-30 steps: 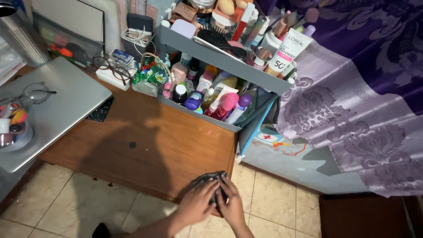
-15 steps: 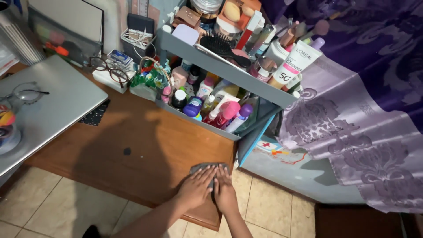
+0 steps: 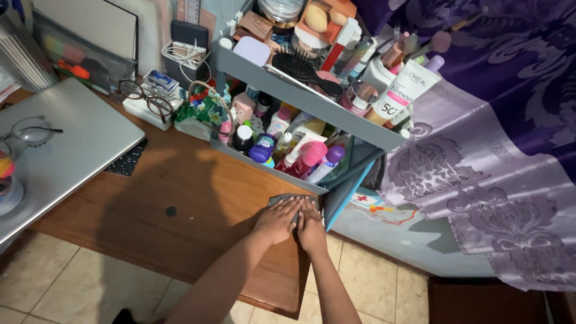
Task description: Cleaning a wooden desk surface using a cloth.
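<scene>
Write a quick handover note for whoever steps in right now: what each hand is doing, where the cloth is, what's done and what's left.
Left hand: flat, pressing the grey cloth onto the wooden desk.
Right hand: flat beside it, on the same cloth.
Cloth lies at the desk's right end, just in front of the grey tiered organiser of bottles.
Done: cloth is down under both palms.
Left: a dark spot remains on the desk, left of the hands.

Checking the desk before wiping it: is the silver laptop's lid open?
No, the flat silver laptop lies shut on the brown wooden desk, with thin wire-framed glasses resting on its lid.
</scene>
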